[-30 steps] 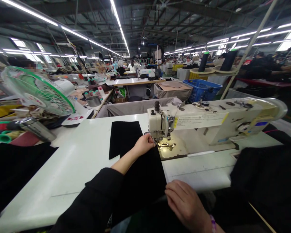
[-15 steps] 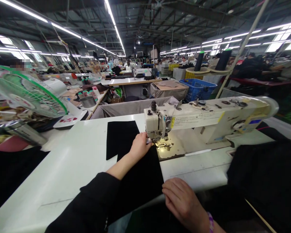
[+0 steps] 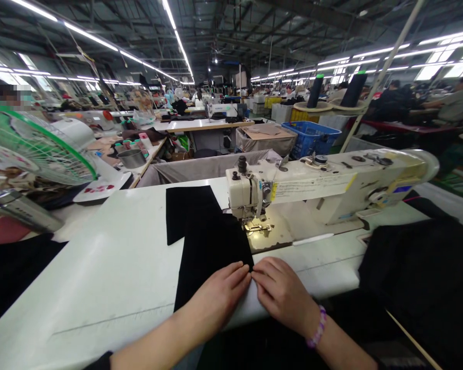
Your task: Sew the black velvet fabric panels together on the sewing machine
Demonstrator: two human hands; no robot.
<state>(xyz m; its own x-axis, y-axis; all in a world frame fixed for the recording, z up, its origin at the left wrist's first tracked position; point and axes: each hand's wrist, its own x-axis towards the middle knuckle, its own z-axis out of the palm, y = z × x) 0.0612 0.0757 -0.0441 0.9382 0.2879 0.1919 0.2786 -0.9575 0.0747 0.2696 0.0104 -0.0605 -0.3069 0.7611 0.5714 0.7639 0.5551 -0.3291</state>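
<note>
Black fabric lies flat on the pale sewing table, its right edge running up to the needle area of a white sewing machine. Both my hands meet at that right edge, in front of the machine. My left hand is closed, fingertips pinching the fabric edge. Right beside it, my right hand, with a purple and white bracelet on the wrist, pinches the same edge. The fingertips nearly touch. The lit metal needle plate is uncovered to the right of the fabric.
A green-rimmed fan and a steel flask stand at the left. More black cloth hangs over the right side. Thread cones, a blue basket and a fabric-lined bin are behind the machine.
My left hand has left the needle area and come back toward me along the fabric edge. My right hand has moved up and slightly left to meet it.
</note>
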